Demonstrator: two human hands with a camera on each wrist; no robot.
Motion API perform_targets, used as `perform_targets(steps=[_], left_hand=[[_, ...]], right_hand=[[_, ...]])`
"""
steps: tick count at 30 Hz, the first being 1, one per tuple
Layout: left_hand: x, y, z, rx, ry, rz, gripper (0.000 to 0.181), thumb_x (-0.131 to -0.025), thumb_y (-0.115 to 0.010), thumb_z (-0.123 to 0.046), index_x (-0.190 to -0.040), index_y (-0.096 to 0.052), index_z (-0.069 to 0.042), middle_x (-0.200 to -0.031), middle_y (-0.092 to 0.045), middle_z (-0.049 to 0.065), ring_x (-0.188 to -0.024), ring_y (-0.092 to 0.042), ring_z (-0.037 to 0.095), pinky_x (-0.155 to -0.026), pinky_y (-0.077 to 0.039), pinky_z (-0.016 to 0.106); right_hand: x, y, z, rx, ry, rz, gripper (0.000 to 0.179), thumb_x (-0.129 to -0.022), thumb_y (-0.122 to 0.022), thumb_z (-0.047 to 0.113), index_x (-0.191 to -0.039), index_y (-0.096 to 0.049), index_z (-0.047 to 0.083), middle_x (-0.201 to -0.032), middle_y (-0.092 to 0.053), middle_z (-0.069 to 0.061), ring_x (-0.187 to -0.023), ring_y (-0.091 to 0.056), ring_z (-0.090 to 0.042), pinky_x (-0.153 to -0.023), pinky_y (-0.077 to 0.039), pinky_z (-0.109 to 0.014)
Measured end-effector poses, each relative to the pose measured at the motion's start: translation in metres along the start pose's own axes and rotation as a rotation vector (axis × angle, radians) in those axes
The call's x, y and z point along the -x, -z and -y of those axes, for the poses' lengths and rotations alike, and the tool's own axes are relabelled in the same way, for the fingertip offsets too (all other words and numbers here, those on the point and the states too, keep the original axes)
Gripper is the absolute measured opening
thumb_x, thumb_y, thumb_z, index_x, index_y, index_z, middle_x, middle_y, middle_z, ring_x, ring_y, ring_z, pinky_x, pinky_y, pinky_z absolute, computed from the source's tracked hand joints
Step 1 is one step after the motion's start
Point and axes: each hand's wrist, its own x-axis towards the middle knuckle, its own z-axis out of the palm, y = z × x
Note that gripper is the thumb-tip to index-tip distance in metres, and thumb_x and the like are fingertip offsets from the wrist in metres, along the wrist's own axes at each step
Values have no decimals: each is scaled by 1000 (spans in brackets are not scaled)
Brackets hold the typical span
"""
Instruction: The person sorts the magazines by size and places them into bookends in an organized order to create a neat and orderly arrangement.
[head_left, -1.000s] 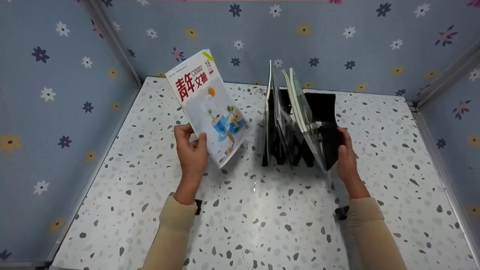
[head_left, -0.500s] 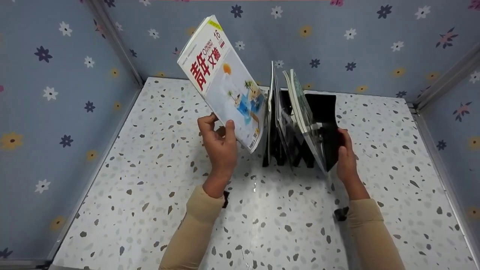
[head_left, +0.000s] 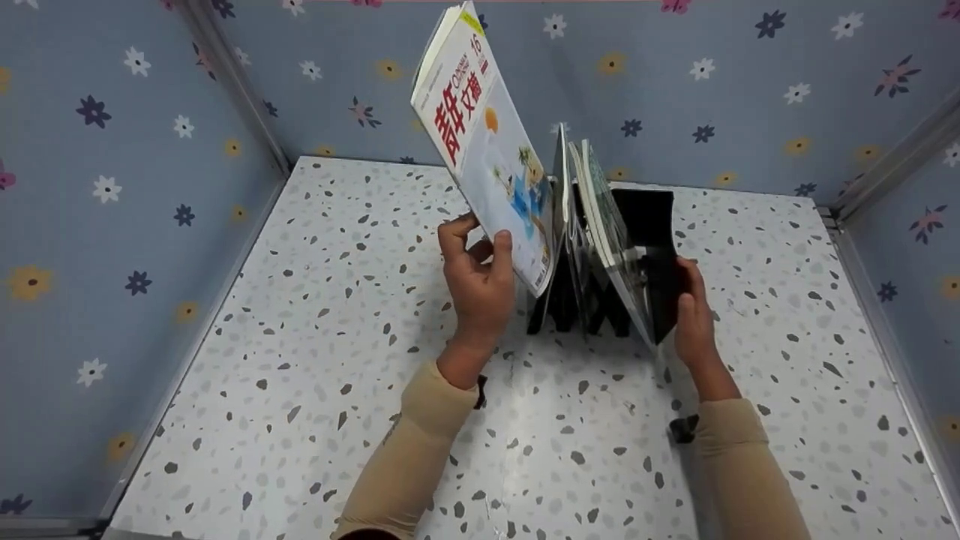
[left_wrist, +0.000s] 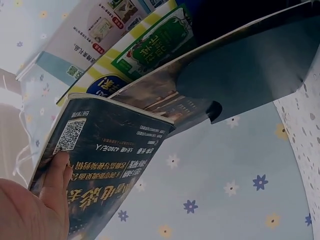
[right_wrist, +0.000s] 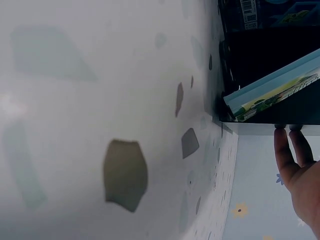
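In the head view my left hand (head_left: 480,281) pinches a magazine (head_left: 495,142) by its lower left edge, thumb on the white cover with red lettering. The magazine is raised and tilted, its lower right edge against or just beside the left side of a black file holder (head_left: 643,214). Its dark back cover (left_wrist: 110,150) faces the left wrist camera. Several magazines (head_left: 598,199) stand in the holder, some leaning. My right hand (head_left: 694,319) rests on the holder's right outer side; in the right wrist view its fingers (right_wrist: 285,155) touch the panel from outside.
The holder stands on a white speckled table (head_left: 360,315), near a blue flowered back wall (head_left: 525,82). Similar panels rise at the left and right. Inside the holder a light-blue-edged book (right_wrist: 275,82) leans at a slant.
My left hand has carried the magazine right and upward, to the holder's left side. The leftmost magazine in the holder has shifted slightly right. My right hand has stayed in place.
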Motion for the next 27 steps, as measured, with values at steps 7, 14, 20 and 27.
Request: perform_targets(steps=[7,14,20,27], left_hand=[[11,-7,14,-103,3,41,22,-95,-54,-1,-113,-42,2,-118,-53,26,-69,-65,27,-52,-53,29],[21,-13,30,-225,-22,85,19,-95,-55,-4,-111,-45,0,-115,-56,23,-76,-67,27,-55,-54,26],[29,-14,44,-260,-16,138,15,-97,-52,-5,-109,-45,-2,-110,-55,21,-79,-67,27,-57,-53,25],[37,-13,59,-318,-14,171,13,-98,-50,-7,-109,-44,-5,-116,-55,19,-80,-68,27,-61,-55,26]], right_hand=[[1,3,-13,7,-4,-1,51,-105,-31,28,-145,-31,-4,-150,-32,-26,-139,-32,-9,-113,-21,-21],[3,6,-28,10,-42,2,54,-105,-32,36,-146,-30,1,-153,-31,-19,-139,-31,-7,-112,-22,-21],[2,3,-7,-17,-36,10,51,-105,-31,27,-145,-28,-6,-150,-29,-28,-139,-30,-7,-114,-21,-22],[1,2,2,1,-50,19,52,-105,-32,27,-144,-27,-8,-151,-28,-28,-140,-27,-6,-114,-19,-22]])
